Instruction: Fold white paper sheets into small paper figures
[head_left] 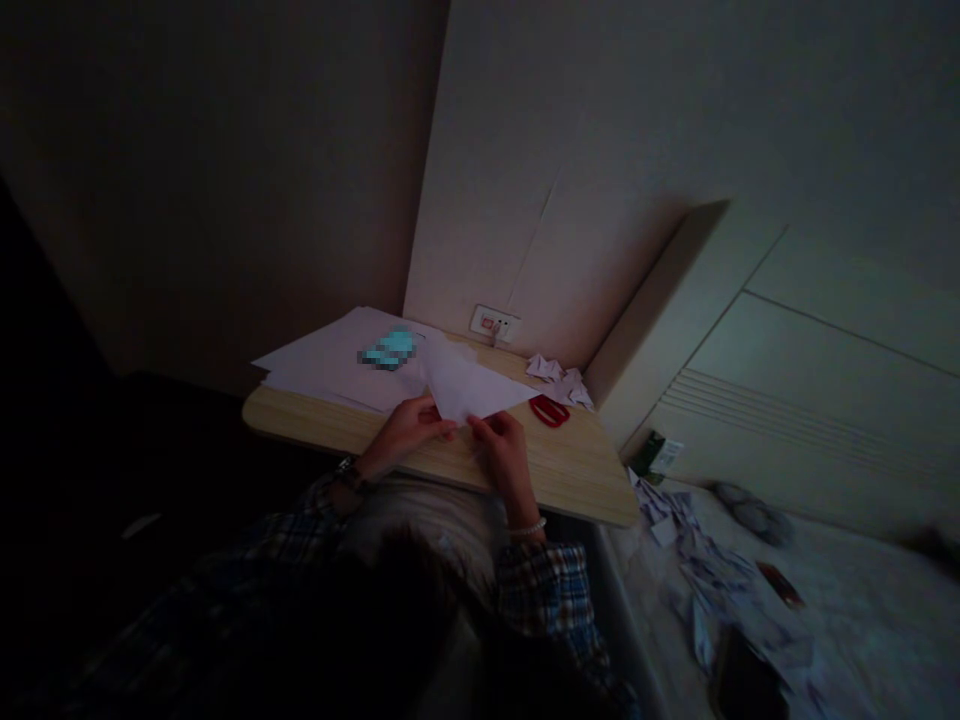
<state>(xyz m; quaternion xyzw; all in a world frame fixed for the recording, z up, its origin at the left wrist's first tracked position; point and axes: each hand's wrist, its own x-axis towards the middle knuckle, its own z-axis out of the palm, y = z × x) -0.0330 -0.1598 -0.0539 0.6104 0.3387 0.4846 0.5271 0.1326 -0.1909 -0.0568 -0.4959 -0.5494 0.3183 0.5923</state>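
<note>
A folded white sheet of paper point(472, 385) lies on a small light wooden table point(577, 470), its near point towards me. My left hand point(409, 430) pinches the sheet's near left edge. My right hand point(506, 450) presses and grips the near tip from the right, fingers curled. Both arms wear plaid sleeves; a bead bracelet sits on the right wrist.
A stack of white sheets point(330, 365) with a turquoise item lies at the table's far left. Red scissors point(549, 410) and folded paper pieces point(559, 378) sit to the right. A wall socket point(495, 325) is behind. Paper scraps point(697, 560) litter the bed on the right.
</note>
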